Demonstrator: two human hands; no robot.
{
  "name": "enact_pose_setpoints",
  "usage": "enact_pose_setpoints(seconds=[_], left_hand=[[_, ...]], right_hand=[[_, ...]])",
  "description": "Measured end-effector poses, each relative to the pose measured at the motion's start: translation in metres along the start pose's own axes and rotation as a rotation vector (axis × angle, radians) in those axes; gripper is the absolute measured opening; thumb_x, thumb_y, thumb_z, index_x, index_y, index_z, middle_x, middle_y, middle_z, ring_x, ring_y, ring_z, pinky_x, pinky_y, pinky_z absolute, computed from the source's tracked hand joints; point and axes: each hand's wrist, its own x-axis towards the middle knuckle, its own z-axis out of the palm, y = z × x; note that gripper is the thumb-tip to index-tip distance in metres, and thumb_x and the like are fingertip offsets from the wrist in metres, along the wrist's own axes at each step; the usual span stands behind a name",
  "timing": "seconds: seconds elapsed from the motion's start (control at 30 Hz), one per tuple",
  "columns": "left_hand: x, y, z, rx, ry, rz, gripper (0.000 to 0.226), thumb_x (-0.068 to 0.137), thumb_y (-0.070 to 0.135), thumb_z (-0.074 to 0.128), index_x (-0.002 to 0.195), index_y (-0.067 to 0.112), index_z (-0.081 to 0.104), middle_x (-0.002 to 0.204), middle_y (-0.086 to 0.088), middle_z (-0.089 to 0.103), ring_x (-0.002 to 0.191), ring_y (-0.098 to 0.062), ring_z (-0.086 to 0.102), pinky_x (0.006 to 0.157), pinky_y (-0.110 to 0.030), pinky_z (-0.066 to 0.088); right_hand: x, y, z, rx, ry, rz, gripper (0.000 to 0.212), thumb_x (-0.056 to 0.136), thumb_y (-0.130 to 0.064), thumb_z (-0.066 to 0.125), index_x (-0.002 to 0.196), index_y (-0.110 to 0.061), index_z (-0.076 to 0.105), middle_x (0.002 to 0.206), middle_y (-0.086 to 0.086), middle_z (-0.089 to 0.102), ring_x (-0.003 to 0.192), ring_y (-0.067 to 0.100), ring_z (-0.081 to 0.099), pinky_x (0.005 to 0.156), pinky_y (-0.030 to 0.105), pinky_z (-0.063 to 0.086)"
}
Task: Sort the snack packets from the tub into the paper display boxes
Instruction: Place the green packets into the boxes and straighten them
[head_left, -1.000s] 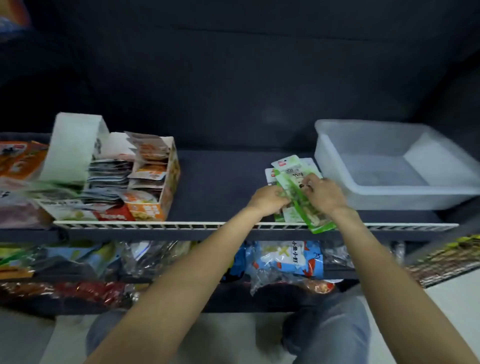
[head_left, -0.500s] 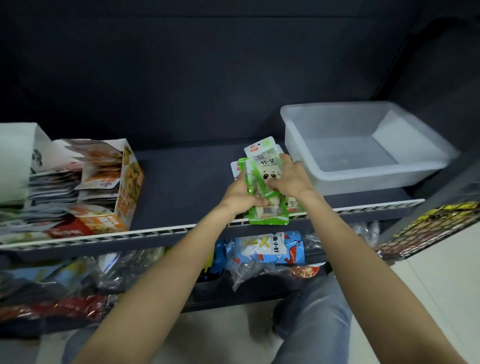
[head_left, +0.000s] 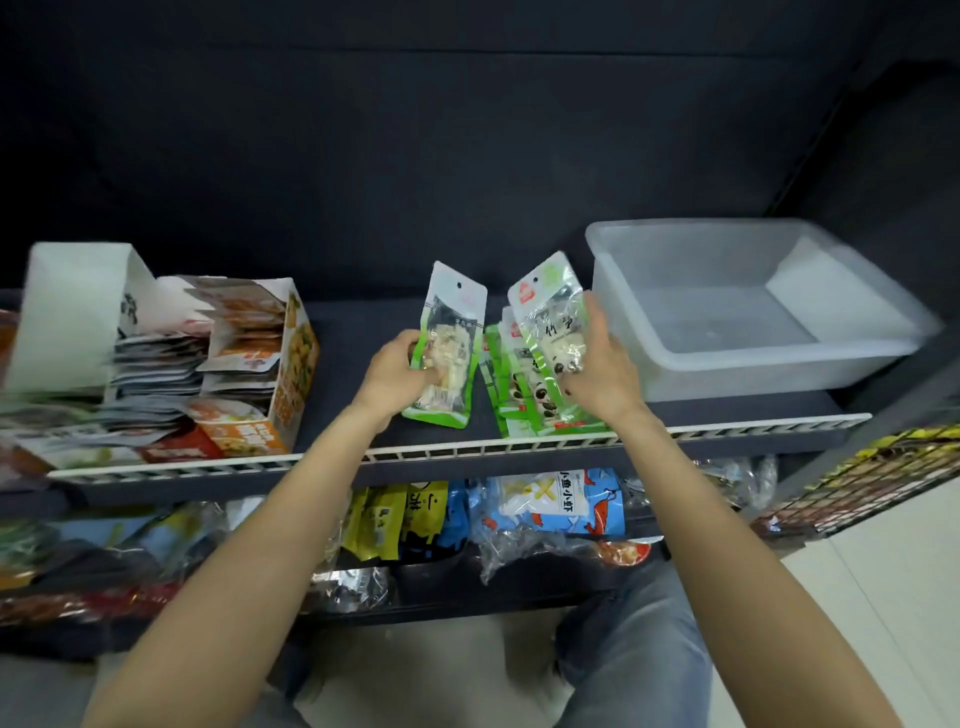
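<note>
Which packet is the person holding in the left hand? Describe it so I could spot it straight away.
Find the clear plastic tub at the right of the upper shelf, then look left past the fanned bunch of packets in the right hand. The left hand holds a single green-edged packet, standing alone, showing its plainer side without the panda picture.

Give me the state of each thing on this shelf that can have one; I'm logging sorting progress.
Left hand: grips one green packet, held upright.
Right hand: holds a bunch of green packets, fanned, upright.
Plastic tub: upright, looks empty.
Orange display box: open, filled with stacked packets.
White display box: open, flap raised; contents blurred.
</note>
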Motion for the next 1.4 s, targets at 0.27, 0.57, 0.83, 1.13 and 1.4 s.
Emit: enact_pose_setpoints(seconds=[0.27,0.57,0.83,1.13,1.4], left_hand=[[-0.080,0.036,-0.105,-0.283,0.262,0.343,0.034,0.088,0.002,0.060,0.101,0.033,0.054,0.098,0.009,0.065,0.093,-0.006,0.063,0.077,-0.020,0.051],[-0.159,-0.001,-0.255,-0.092,0.740,0.489,0.013,0.084,0.026,0.069,0.085,0.036,0.061,0.084,0.011,0.066,0.080,-0.001,0.061,0.075,-0.020,0.048],[-0.188,-0.052,-0.295,-0.090,0.939,0.385,0.016,0.088,0.017,0.067,0.103,0.021,0.064,0.094,0.019,0.068,0.093,-0.002,0.065,0.080,-0.019,0.050],[-0.182,-0.075,-0.305,-0.161,0.929,0.253,0.017,0.088,0.019,0.066,0.104,0.017,0.062,0.099,0.004,0.069,0.093,-0.012,0.066,0.082,-0.027,0.053],[-0.179,-0.087,-0.302,-0.159,0.943,0.269,0.024,0.089,0.022,0.065,0.110,0.012,0.062,0.103,0.002,0.068,0.097,-0.011,0.064,0.082,-0.021,0.050]], right_hand=[[-0.013,-0.087,-0.002,0.768,-0.023,-0.006,0.049,0.084,-0.005,0.056,0.129,-0.019,0.041,0.093,-0.003,0.061,0.067,0.003,0.056,0.062,0.021,0.047],[-0.029,-0.238,0.035,0.919,-0.221,-0.303,0.009,0.087,-0.010,0.066,0.089,-0.014,0.058,0.083,-0.007,0.067,0.075,-0.002,0.063,0.069,0.013,0.047],[-0.038,-0.348,0.114,0.674,-0.197,-0.532,0.028,0.080,-0.018,0.073,0.103,-0.016,0.058,0.099,0.000,0.070,0.096,0.016,0.066,0.082,0.046,0.055],[-0.039,-0.368,0.156,0.156,-0.119,-0.687,0.038,0.089,-0.019,0.063,0.126,-0.020,0.053,0.103,0.005,0.068,0.096,0.026,0.062,0.071,0.029,0.039],[-0.047,-0.377,0.162,-0.023,-0.169,-0.853,0.025,0.089,-0.017,0.057,0.114,-0.017,0.063,0.087,0.010,0.065,0.083,0.032,0.059,0.076,0.040,0.050]])
